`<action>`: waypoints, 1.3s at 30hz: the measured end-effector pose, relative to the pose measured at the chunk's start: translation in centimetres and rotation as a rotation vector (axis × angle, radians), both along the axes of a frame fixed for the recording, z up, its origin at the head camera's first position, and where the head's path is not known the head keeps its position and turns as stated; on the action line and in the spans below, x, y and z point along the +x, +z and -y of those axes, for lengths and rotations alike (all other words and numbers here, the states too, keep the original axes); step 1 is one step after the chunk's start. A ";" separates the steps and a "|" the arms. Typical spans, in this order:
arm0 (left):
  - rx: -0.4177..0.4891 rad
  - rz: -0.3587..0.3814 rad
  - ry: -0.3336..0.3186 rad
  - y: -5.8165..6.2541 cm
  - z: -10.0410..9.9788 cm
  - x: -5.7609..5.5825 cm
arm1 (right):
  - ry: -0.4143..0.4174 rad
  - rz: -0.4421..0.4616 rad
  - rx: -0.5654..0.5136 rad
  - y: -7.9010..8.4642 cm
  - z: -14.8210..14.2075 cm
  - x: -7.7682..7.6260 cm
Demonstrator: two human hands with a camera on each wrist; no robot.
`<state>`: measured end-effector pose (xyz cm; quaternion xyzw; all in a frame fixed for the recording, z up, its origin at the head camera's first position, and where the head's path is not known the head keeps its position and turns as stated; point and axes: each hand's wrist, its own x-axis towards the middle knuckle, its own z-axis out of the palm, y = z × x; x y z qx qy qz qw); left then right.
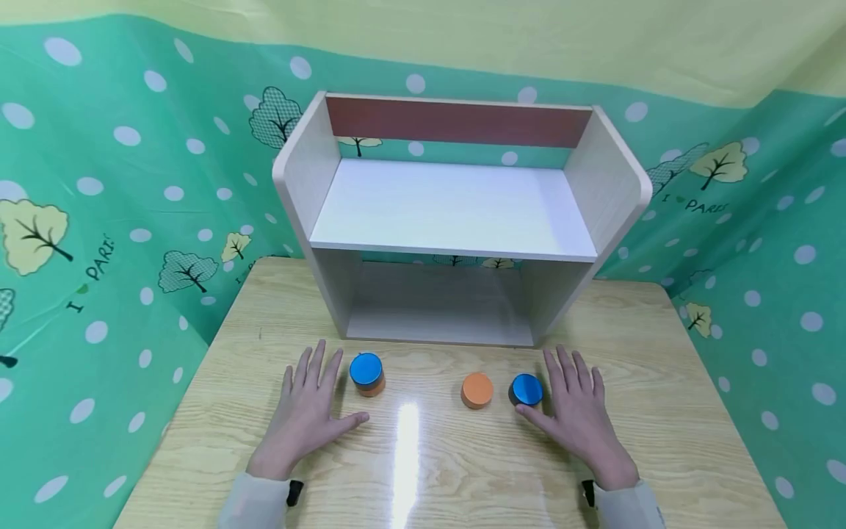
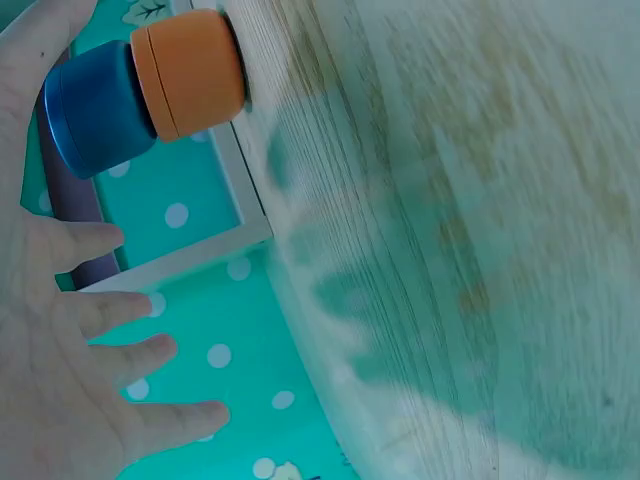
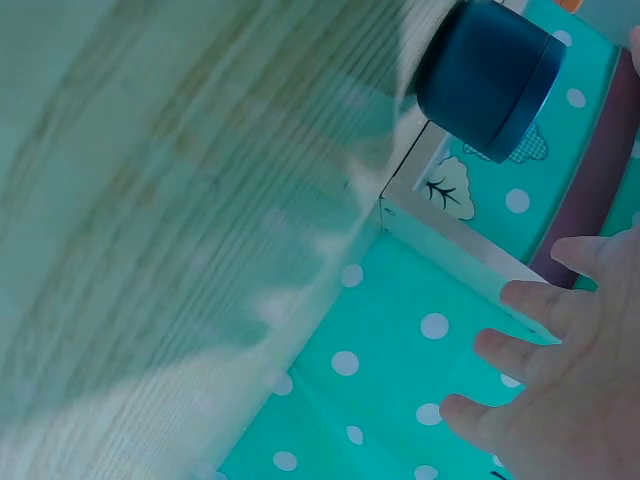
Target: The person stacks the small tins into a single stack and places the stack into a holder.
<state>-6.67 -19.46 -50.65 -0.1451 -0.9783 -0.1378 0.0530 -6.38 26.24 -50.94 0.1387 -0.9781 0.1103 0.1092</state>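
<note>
On the left of the table, a blue round container (image 1: pixel 366 369) is stacked on top of an orange round container (image 2: pixel 192 72). My left hand (image 1: pixel 307 408) lies just left of that stack, fingers spread and straight, holding nothing. Right of centre sits a second orange container (image 1: pixel 477 390) by itself. Beside it is another blue container (image 1: pixel 526 389), standing directly on the table in the right wrist view. My right hand (image 1: pixel 578 411) is spread to the right of this blue one, its thumb tip near the container's front edge and its palm empty.
A white two-tier shelf (image 1: pixel 456 206) with a brown back rail (image 1: pixel 459 120) stands at the back of the wooden table (image 1: pixel 661 411), behind the containers. Green dotted cloth (image 1: pixel 132 294) hangs around the table on the left, back and right.
</note>
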 end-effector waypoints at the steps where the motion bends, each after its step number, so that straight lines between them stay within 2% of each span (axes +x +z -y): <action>1: 0.010 0.007 -0.001 0.0 0.0 0.0 | 0.000 0.002 -0.002 0.0 0.0 0.0; 8: 0.154 0.072 -0.015 0.0 -0.3 -0.2 | 0.010 0.019 -0.045 -0.2 0.1 -0.1; 14: 0.322 0.142 0.014 -0.1 -0.5 -0.3 | 0.035 0.040 -0.120 -0.5 0.2 -0.2; 24: 0.518 0.168 0.016 -0.2 -0.9 -0.6 | 0.121 0.050 -0.293 -0.9 0.3 -0.6; 32: 0.698 0.226 0.005 -0.7 -1.0 -0.9 | 0.084 0.162 -0.433 -0.6 0.6 -0.6; 39: 0.764 0.241 0.003 -1.1 -1.2 -1.0 | 0.066 0.182 -0.512 -0.6 0.9 -0.5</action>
